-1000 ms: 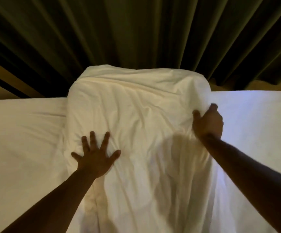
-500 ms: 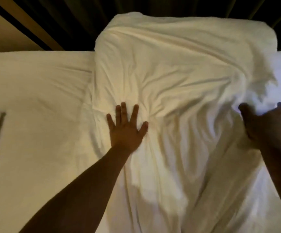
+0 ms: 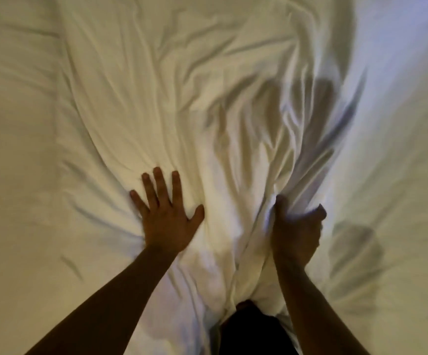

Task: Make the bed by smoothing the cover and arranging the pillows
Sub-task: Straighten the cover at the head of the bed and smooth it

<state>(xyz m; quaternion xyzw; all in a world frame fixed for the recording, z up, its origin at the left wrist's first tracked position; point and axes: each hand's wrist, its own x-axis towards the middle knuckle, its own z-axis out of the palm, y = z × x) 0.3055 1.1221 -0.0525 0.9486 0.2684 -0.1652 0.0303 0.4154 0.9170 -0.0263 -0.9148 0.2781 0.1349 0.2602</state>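
Pressing flat with spread fingers, the left hand rests on the rumpled white cover across the bed, while the right hand grips a bunched fold
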